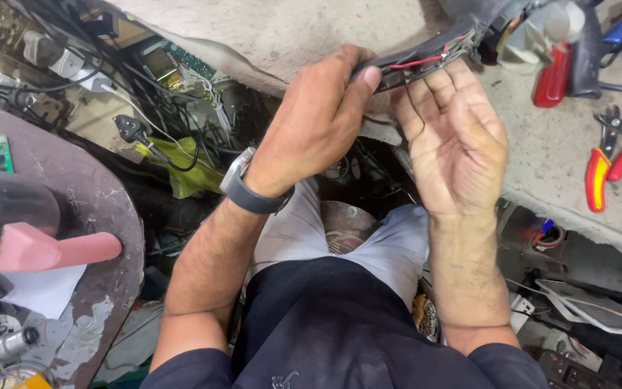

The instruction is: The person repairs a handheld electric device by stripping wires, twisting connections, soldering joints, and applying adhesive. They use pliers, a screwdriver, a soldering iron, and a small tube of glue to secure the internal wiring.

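Nearest the camera are the person's dark shirt [325,331] and light trousers [397,245], seen from above, with both forearms rising toward the bench. The left wrist carries a dark watch [250,189]. The left hand [318,122] is closed on the near end of a dark part [426,61], its thumb pressed flat along the edge. The right hand [455,137] is open, palm up, fingers spread under the same part and touching it from below; the two hands sit close together, almost meeting. A red wire [415,63] runs along the part between thumb and fingers. The part lies at the edge of the grey bench [541,144]. To the left, a round dark table [73,194] holds a steel mug with a pink handle [44,248]. Below the left arm, black cables [145,137] and a yellow-green rag [178,162] lie in clutter. On the bench to the right rest red-and-yellow pliers [606,162]. Farther back stands a red bottle [552,75].
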